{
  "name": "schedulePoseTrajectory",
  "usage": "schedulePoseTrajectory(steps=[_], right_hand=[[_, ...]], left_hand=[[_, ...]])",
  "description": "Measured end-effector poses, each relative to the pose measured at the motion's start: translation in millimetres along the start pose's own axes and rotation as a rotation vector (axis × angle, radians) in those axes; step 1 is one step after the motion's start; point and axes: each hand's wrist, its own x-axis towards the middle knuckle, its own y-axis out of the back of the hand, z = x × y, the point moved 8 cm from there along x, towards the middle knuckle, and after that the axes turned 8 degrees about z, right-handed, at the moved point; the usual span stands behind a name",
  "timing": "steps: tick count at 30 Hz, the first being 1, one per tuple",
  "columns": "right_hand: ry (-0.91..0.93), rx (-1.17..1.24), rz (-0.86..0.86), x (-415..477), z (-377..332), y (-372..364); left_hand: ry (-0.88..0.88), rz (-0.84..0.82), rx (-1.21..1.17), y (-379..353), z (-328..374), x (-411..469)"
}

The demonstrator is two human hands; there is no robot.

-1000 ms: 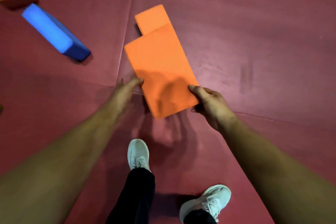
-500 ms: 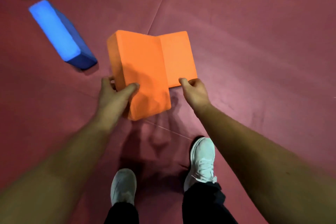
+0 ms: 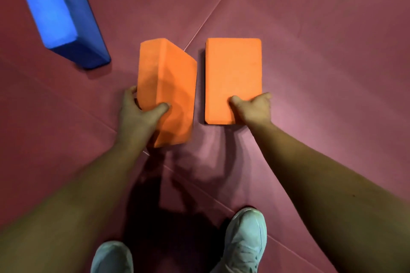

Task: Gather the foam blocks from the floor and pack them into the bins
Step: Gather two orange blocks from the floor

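Observation:
Two orange foam blocks sit side by side in front of me. My left hand (image 3: 138, 113) grips the near end of the left orange block (image 3: 166, 77), which is tilted and raised off the mat. My right hand (image 3: 255, 107) grips the near right corner of the right orange block (image 3: 233, 73), thumb on its top face; this block looks flat and close to the mat. A narrow gap separates the two blocks. A blue foam block (image 3: 60, 13) lies on the mat at the upper left, untouched.
The floor is dark red padded mat (image 3: 321, 40) with seams running diagonally. My two light-coloured shoes (image 3: 244, 241) stand at the bottom edge, just behind my arms. No bin is in view.
The two orange blocks were overlapping and touching; now they are apart, one in each hand. The view has moved closer, and the blue block sits higher and larger at the left.

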Motion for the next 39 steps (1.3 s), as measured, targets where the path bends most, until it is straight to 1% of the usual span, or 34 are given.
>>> schedulePoseTrajectory(steps=[3, 5, 7, 9, 13, 18, 22, 25, 29, 34, 36, 39], right_hand=[[0.072, 0.036, -0.006, -9.0, -11.0, 10.5], [0.101, 0.052, 0.004, -25.3, -26.9, 24.6], [0.105, 0.071, 0.026, -51.7, -47.0, 51.0], [0.127, 0.016, 0.037, -84.9, -70.7, 86.3], [0.176, -0.079, 0.011, -166.2, -133.6, 167.4], [0.293, -0.129, 0.020, -283.2, -242.7, 284.2], [0.336, -0.102, 0.057, -379.3, -327.2, 369.1], [0.403, -0.109, 0.081, -452.8, -376.9, 409.0], [0.456, -0.172, 0.099, -541.3, -421.3, 436.2], [0.553, -0.182, 0.069, -612.3, -471.3, 423.7], [0.589, -0.198, 0.030, -624.3, -489.8, 407.0], [0.673, -0.247, -0.028, -632.2, -526.4, 375.2]], left_hand=[[0.034, 0.008, -0.001, 7.8, -2.3, 2.3], [0.047, 0.018, 0.020, 25.6, 5.3, 0.7], [0.058, 0.025, 0.061, 50.5, 22.9, -6.7], [0.062, 0.022, 0.101, 81.3, 50.3, -17.5], [0.056, 0.025, 0.175, 159.3, 129.6, -39.9], [0.042, 0.035, 0.294, 281.9, 251.4, -65.4], [0.000, 0.032, 0.290, 385.0, 344.6, -89.1], [-0.019, 0.037, 0.263, 462.0, 390.3, -107.1], [-0.033, 0.076, 0.264, 557.0, 428.9, -150.6], [0.038, 0.118, 0.191, 647.1, 422.9, -169.7], [0.062, 0.175, 0.188, 677.4, 415.7, -167.1], [0.107, 0.317, 0.188, 719.6, 405.6, -162.2]])
